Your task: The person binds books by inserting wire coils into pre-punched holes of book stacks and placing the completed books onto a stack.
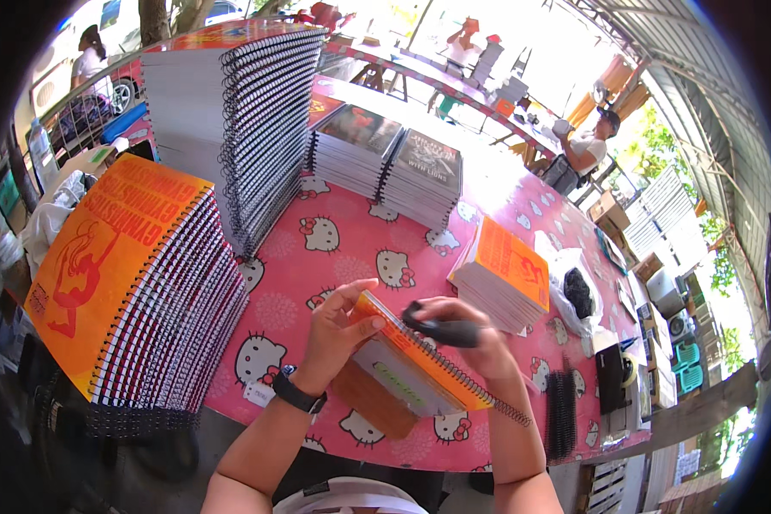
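Near the front of the table I hold an orange-covered book (458, 377) tilted on edge. My left hand (338, 330) is closed on its upper left end, thumb on one side and fingers on the other. A dark wire coil (491, 400) runs along the book's edge, and its lower right end sticks out past the pages. My right hand (491, 347) is closed around a black hand tool (451, 332), slightly blurred, whose tip is at the coil. Below the book a brown wooden block (373, 403) with a grey top sits on the table.
Coil-bound orange books (120, 257) are stacked at left, beside a taller coil-bound stack (270, 128). Dark-covered books (424, 163) stand farther back. Another orange stack (512, 265), a white plastic bag (574, 295) and loose black coils (561, 415) lie at right. A person (587, 146) is beyond the table.
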`<state>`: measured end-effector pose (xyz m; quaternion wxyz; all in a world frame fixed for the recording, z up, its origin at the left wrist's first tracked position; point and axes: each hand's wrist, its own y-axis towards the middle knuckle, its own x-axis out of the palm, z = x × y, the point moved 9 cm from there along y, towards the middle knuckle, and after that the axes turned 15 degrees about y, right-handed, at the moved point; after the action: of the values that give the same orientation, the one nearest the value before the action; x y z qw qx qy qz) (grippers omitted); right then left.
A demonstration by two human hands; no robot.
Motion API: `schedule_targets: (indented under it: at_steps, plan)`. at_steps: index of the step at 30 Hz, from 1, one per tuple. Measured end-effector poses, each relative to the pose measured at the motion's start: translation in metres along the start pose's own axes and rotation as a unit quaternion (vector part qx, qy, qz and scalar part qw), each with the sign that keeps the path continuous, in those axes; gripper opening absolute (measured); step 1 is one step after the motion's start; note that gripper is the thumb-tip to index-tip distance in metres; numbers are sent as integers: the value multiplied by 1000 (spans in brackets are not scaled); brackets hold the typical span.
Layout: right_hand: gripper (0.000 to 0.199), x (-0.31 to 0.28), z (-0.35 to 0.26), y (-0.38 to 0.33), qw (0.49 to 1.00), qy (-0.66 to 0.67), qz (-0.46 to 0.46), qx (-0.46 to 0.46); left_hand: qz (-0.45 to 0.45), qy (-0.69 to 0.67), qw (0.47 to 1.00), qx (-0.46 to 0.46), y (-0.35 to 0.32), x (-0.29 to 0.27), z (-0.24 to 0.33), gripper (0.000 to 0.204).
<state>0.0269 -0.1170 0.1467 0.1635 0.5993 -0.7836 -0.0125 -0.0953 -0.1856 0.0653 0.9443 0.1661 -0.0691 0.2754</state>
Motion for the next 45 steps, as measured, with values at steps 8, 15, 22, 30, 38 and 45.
schedule_targets:
  at_steps: [8, 15, 22, 30, 38, 45]
  plan:
    - [54, -6, 14, 12, 990, -142, -18, 19, 49, 14, 998, 27, 2, -9, -1, 33]
    - [57, -11, 24, 12, 997, -49, 28, 53, 27, -21, 999, 26, 0, -5, -3, 32]
    - [50, -10, 29, 25, 999, -22, 2, 46, 34, 1, 999, 31, 0, -7, 0, 32]
    - [63, -101, 52, -36, 806, -565, 147, 102, 22, -5, 999, 26, 1, 2, 13, 29]
    - [30, 54, -93, -72, 914, -346, 157, -139, -92, 216, 932, 278, -37, 77, 138, 23]
    - [21, 59, -104, -104, 895, -356, 156, -219, -112, 212, 921, 306, -63, 104, 157, 16]
